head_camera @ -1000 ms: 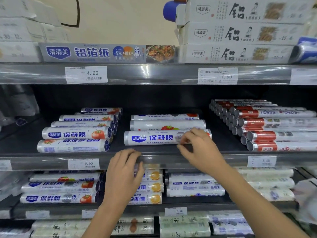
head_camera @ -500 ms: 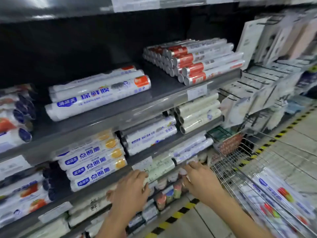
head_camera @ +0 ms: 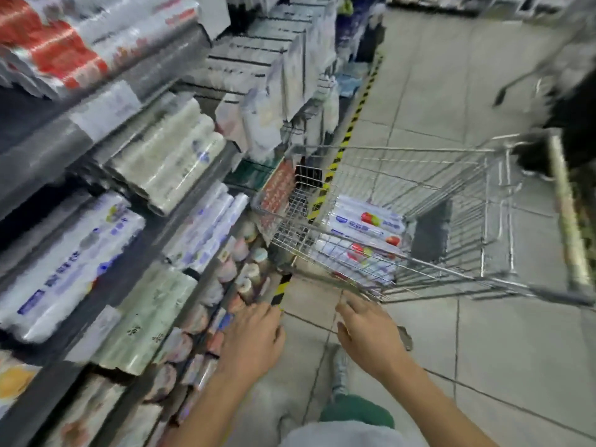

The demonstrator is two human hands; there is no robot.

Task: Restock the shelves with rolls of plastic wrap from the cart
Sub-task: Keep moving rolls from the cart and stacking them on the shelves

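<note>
Both hands have dropped below the shelf edge; view swung to the floor. Shelves (head_camera: 38, 159) at left, blurred. Left hand (head_camera: 254, 340) palm down, fingers together, holding nothing. Right hand (head_camera: 367, 333) fingers loosely spread, empty, near wire cart (head_camera: 396, 149). Plastic wrap rolls (head_camera: 367, 225) lie in the cart basket
</note>
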